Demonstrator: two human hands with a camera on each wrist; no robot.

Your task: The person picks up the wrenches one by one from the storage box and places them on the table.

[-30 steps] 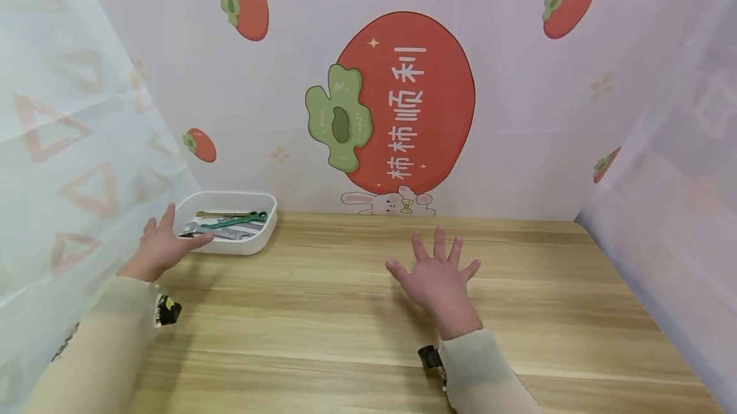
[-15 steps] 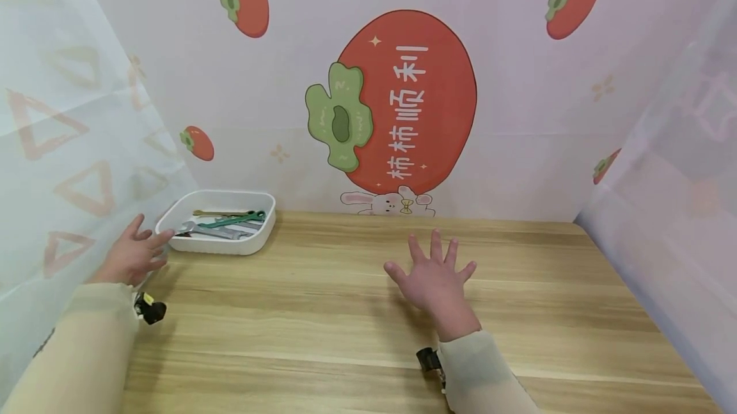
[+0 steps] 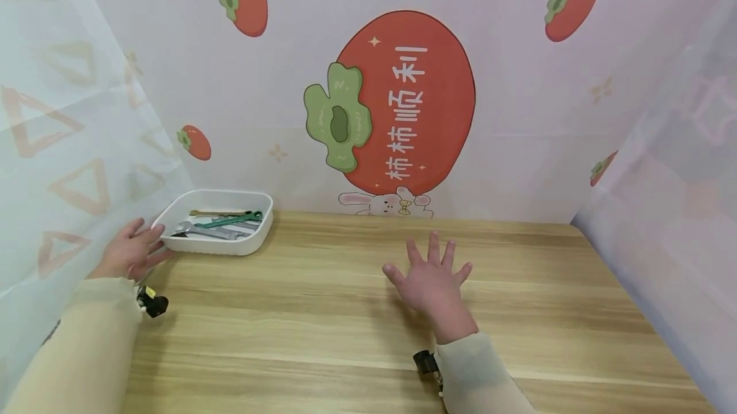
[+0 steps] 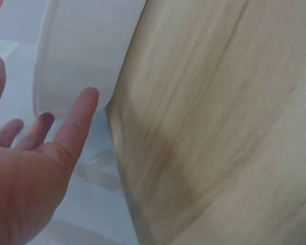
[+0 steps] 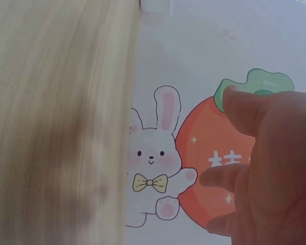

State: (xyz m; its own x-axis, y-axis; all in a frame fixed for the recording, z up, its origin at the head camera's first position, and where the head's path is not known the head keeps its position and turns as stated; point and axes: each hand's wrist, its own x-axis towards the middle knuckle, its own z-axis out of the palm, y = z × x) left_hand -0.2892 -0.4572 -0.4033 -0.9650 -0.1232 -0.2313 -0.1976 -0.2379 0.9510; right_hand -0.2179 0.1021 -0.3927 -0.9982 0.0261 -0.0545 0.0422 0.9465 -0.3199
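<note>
A white plastic tray (image 3: 253, 244) stands at the back left of the table, and several wrenches lie in it. Among them are a green wrench (image 3: 230, 219), a gold-coloured one (image 3: 215, 213) and silver ones (image 3: 210, 231). My left hand (image 3: 129, 251) is at the tray's left end, fingers extended along its corner. In the left wrist view the thumb reaches up over the tray's side wall (image 4: 86, 46), with other fingertips right at its lower corner. My right hand (image 3: 428, 286) hovers over the middle of the table, fingers spread, holding nothing.
The wood-grain table (image 3: 322, 311) meets a back curtain (image 3: 518, 145) printed with persimmons and a rabbit. Thin sheets hang at the left (image 3: 75, 145) and the right (image 3: 679, 209), bounding the space. Small black wrist cameras (image 3: 154, 304) sit on both sleeves.
My left hand has drawn back left from over the tray to its left end, then moved slightly in toward the corner. My right hand has stayed nearly still, fingers spread.
</note>
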